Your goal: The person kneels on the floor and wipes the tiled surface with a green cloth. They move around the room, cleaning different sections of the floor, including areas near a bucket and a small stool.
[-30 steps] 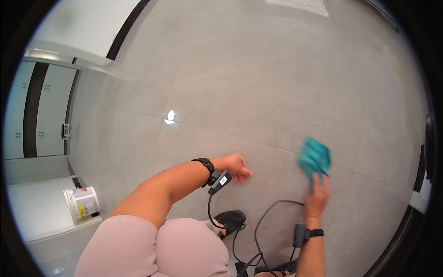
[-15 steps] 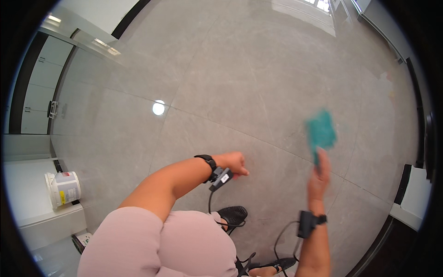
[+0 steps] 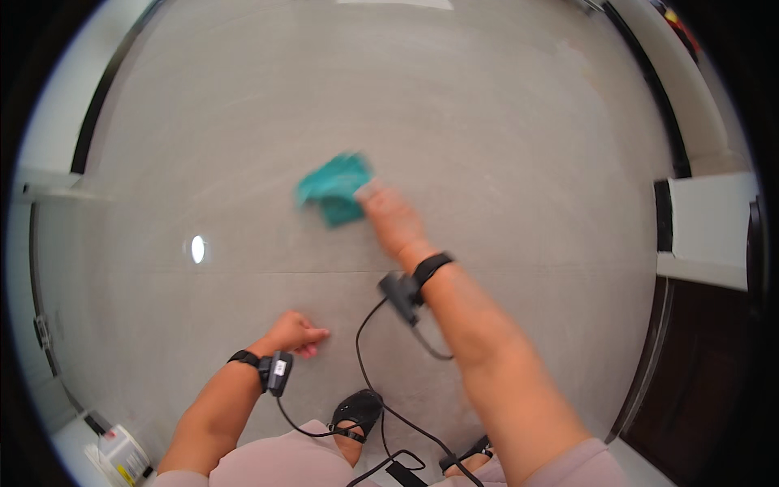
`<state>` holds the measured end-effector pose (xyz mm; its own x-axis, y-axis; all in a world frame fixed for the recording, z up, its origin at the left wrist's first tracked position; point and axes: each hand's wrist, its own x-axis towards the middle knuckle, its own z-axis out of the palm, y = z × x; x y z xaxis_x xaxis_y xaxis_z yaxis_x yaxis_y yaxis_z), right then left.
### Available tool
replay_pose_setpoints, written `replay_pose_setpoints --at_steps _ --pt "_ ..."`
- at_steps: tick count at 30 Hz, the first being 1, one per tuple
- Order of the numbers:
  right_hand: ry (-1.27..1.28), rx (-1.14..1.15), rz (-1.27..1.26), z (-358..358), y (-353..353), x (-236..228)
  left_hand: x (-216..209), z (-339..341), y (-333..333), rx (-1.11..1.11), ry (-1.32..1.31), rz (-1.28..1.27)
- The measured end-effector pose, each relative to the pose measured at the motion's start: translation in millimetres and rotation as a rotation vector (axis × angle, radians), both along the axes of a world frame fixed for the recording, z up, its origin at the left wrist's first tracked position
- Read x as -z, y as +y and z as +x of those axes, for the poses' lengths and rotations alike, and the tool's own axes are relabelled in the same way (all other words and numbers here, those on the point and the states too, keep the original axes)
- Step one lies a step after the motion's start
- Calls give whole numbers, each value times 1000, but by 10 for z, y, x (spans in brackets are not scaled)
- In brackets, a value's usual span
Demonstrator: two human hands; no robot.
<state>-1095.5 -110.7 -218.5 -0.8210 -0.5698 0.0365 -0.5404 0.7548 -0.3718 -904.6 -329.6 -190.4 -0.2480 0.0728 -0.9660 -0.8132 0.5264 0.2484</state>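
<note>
My right hand [image 3: 391, 217] reaches out ahead near the middle of the view, its fingers closed on one edge of a teal cloth [image 3: 337, 185]. The cloth is rumpled and slightly smeared by motion; whether it touches the floor I cannot tell. Nearer to me and to the left, my left hand [image 3: 296, 333] hangs over the floor with curled fingers and nothing visible in them. A black strap with a small dark device and a cable is on each wrist.
Grey, glossy tiles make up the floor [image 3: 487, 325]. A white bucket [image 3: 122, 454] with a label stands at the lower left. Brown panelling [image 3: 706, 349] and a white ledge [image 3: 710, 223] line the right side. Black cables [image 3: 365, 357] dangle between my arms, above my black shoes [image 3: 357, 410].
My right hand has swept the cloth from the right toward the middle left. My left hand has shifted left and nearer to me. The whole view has turned.
</note>
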Motion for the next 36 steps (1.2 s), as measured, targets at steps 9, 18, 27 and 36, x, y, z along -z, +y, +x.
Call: replay_pose_setpoints --at_steps 9,18,27,36 --pt "673 1160 1247 740 4296 382 67 108 -7 -44 20 -5" --pt "-208 1022 -816 1458 3305 -379 17 24 -44 81 -26 -106" --pt "23 643 19 2558 2962 -60 10 -162 -56 400 134 -97" --pt "-613 1524 -684 3527 6185 -1067 -751 -724 1476 869 641 10"
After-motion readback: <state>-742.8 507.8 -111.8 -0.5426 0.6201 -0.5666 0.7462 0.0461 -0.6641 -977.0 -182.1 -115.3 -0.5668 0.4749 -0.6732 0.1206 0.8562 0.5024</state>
